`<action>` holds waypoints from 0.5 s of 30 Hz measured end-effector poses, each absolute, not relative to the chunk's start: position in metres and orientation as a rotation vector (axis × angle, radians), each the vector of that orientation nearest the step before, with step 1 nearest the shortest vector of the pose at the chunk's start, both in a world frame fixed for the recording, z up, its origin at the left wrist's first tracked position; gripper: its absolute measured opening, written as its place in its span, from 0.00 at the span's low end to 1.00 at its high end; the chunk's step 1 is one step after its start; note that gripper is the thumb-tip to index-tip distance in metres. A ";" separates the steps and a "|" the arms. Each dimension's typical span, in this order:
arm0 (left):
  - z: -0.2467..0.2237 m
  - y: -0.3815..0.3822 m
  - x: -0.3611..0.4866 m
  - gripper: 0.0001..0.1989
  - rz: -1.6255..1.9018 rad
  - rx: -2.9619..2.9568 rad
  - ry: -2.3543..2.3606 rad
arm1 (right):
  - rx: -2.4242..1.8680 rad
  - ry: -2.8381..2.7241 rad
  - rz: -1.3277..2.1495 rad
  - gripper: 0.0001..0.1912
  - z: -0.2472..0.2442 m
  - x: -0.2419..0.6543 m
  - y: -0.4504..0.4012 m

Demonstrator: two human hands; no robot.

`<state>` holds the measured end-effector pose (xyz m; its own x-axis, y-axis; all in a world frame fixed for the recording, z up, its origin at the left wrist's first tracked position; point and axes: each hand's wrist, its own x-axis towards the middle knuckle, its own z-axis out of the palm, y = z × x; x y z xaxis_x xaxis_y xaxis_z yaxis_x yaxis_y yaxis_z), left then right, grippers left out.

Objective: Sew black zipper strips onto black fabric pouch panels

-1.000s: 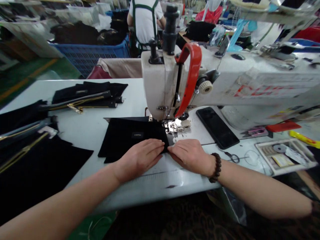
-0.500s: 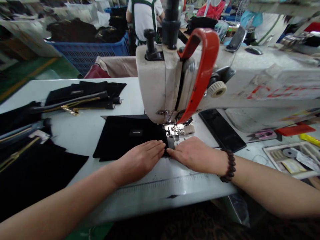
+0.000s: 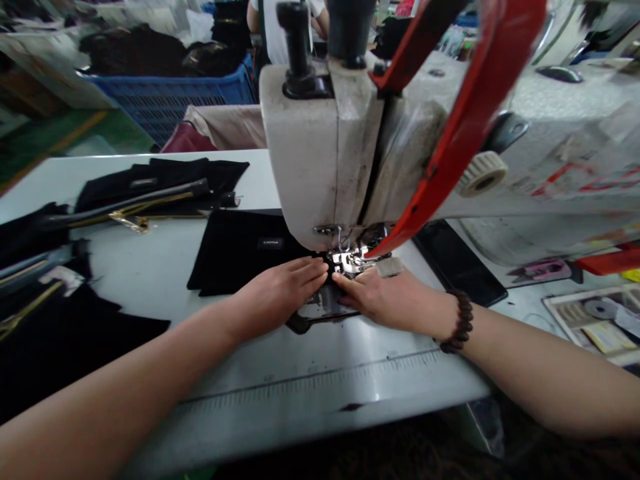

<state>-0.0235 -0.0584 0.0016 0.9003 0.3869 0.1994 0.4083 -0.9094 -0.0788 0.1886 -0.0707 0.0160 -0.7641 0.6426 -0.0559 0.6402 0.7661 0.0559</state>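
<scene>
A black fabric piece (image 3: 230, 257) with a small dark label (image 3: 271, 244) lies under the head of the sewing machine (image 3: 320, 160). My left hand (image 3: 283, 290) rests flat on its near right part, fingers stretched out together. My right hand (image 3: 385, 293) is closed at the fabric's right edge, thumb side by the left fingertips; some fingers are hidden behind the metal presser foot (image 3: 350, 260). Both hands are right beside the foot, which meets the fabric's edge. The needle cannot be made out.
Black pieces with zippers (image 3: 135, 207) lie on the left of the table (image 3: 150, 260). A dark phone (image 3: 460, 260), pink-handled snips (image 3: 543, 270) and a parts tray (image 3: 595, 320) are at right. Behind stand a blue crate (image 3: 170, 100) and a person (image 3: 280, 33).
The fabric and both hands have moved away from me, toward the presser foot. The fabric's near right edge now sits at the foot. The camera view has shifted closer to the machine.
</scene>
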 end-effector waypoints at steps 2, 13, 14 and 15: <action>0.002 -0.053 -0.022 0.16 -0.254 -2.938 -0.652 | 1.084 2.906 0.085 0.15 0.014 0.187 -0.070; -0.004 -0.035 -0.020 0.14 -0.487 -3.005 -0.869 | 1.135 3.011 0.228 0.16 0.001 0.187 -0.073; -0.004 -0.035 -0.019 0.14 -0.491 -3.027 -0.896 | 1.134 3.014 0.227 0.16 0.001 0.187 -0.072; -0.003 -0.035 -0.019 0.15 -0.493 -3.039 -0.912 | 1.137 3.015 0.227 0.16 0.001 0.187 -0.072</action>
<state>-0.0188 -0.0349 -0.0033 0.7917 0.5478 0.2705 0.5266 -0.8363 0.1523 0.1873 -0.0723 0.0014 -0.7488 0.6495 0.1323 0.6620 0.7428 0.0997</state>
